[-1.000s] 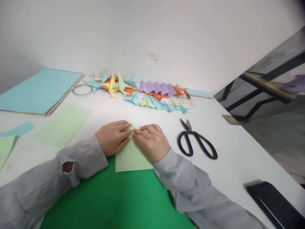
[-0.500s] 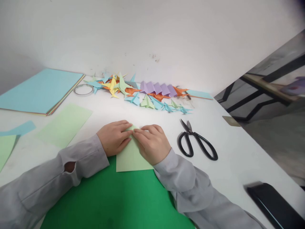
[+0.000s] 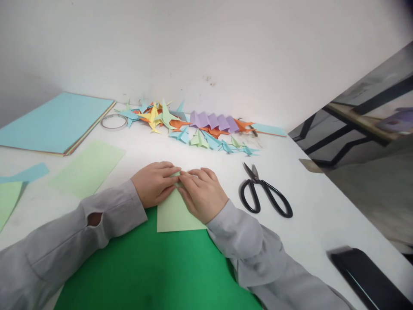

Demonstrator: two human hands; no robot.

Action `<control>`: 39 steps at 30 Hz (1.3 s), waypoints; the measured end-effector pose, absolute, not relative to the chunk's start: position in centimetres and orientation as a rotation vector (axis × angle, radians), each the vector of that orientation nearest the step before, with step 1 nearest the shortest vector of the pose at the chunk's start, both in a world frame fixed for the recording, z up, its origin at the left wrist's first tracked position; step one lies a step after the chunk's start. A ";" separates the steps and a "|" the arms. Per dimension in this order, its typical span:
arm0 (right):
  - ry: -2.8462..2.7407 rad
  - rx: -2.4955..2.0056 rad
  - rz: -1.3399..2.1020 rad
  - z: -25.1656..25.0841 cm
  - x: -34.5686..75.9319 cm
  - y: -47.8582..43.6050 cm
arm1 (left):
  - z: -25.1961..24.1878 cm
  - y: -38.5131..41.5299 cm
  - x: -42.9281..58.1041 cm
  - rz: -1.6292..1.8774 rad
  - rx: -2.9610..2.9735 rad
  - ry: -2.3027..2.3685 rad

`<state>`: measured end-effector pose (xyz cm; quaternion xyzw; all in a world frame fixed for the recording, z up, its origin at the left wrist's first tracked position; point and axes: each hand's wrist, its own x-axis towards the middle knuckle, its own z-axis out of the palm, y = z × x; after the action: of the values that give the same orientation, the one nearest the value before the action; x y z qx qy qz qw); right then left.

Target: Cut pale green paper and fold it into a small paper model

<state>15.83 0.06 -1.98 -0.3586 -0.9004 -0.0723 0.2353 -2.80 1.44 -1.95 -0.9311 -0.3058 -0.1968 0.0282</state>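
A sheet of light green paper lies in front of me, its lower part flat over the top of a green sheet. My left hand holds the paper's upper left part down with its fingers together. From the other side, my right hand pinches at the top, its fingertips meeting those of the left hand. Only a small bit of the paper's top end shows between the fingers; the rest there is hidden.
Black-handled scissors lie to the right, with a black phone-like object nearer me. Folded paper figures line the wall. At left are stacked coloured paper, a tape roll and a loose green sheet.
My right fingertips have shifted slightly left, closer over the left ones at the paper's top. Less of the paper's top end shows. The paper's lower edge stays in place.
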 end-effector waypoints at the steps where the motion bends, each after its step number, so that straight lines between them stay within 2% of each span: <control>1: -2.476 -0.991 -0.197 -1.9 15.8 0.0 | -1.9 1.6 -2.9 -0.591 -2.887 -0.933; 10: -2.487 -1.059 -0.229 -1.8 15.6 -0.3 | -1.2 2.5 -3.5 -0.371 -2.922 -0.898; 17: -2.427 -1.060 -0.309 -1.9 16.6 -0.9 | -1.7 2.8 -3.5 -0.517 -2.933 -0.947; 29: -2.322 -1.072 -0.366 -1.6 17.9 -0.7 | -1.5 2.3 -3.2 -0.536 -2.911 -0.984; 39: -2.390 -1.147 -0.200 -2.6 17.5 -0.2 | -0.6 0.2 -0.5 -0.345 -2.733 -1.197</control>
<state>17.47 -0.22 -2.60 -0.4188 -0.8730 -0.0730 0.2392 -0.48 0.16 -0.62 -0.9078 -0.3974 -0.1147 0.0690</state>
